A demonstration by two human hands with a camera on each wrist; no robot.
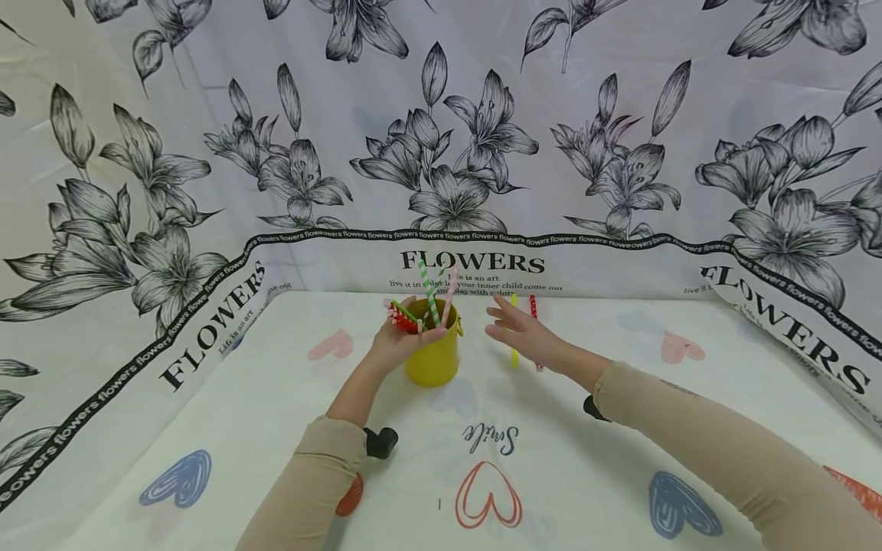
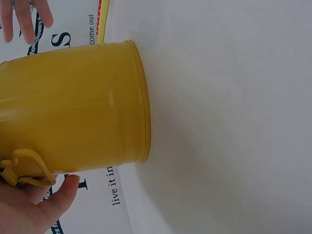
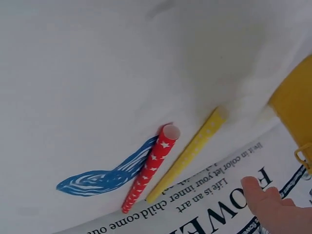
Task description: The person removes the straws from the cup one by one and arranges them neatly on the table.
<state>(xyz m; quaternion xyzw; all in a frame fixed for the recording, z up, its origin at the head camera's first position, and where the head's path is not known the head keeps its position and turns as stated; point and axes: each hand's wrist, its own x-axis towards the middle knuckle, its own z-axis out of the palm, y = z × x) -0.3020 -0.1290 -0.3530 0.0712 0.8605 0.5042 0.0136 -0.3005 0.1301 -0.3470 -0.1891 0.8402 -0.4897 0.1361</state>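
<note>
At the far left we see a blue printed heart (image 1: 177,480) on the white tablecloth (image 1: 393,497), with a pink printed heart (image 1: 331,346) farther back. Next comes the left hand (image 1: 400,342), below which a black wrist piece (image 1: 381,443) shows. We see this hand clamped on the upper left of the yellow bucket (image 1: 432,367), its thumb across the near side by the rim; we cannot tell whether it also grips any straws.

The bucket stands upright on the cloth, near the middle of our head view. A cluster of red straws (image 1: 403,320) leans toward its left rim, over the hand. Farther right in the bucket, a green-and-white striped straw (image 1: 429,289) and a pink straw (image 1: 450,295) rise above the rim.

To the right of the bucket, and apart from it, we find the right hand (image 1: 521,334), its fingers extended and spread, holding nothing. Beyond it a yellow straw with pale dots (image 3: 187,158) lies on the cloth, partly hidden by the hand in our head view, and just right of that lies a red straw with white stars (image 3: 151,168). Farther right and farther back, we see a second pink heart (image 1: 682,348).
</note>
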